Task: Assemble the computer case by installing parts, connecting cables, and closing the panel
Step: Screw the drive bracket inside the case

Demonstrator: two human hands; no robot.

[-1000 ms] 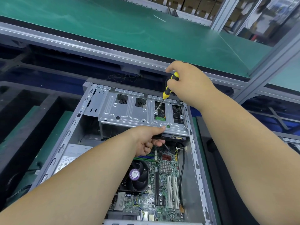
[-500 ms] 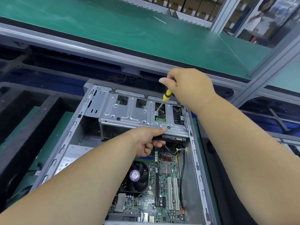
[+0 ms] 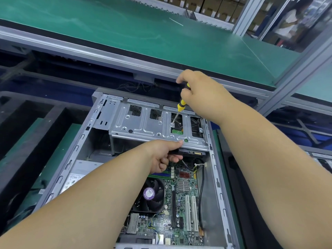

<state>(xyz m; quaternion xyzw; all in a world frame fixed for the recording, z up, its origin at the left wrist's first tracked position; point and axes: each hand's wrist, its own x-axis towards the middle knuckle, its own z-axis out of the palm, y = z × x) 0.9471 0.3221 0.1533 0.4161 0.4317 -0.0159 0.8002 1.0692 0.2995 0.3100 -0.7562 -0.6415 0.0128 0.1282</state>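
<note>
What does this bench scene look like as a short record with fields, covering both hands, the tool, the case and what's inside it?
right hand: grips the screwdriver by its yellow and black handle
screwdriver tip: on a screw in the drive cage
left hand: thumb along the cage's front edge, fingers curled under it
computer case: lying open, side panel off
motherboard: inside the case, fan with purple label on it
black cable: runs along the board's right side
bench: green mat behind the case
</note>
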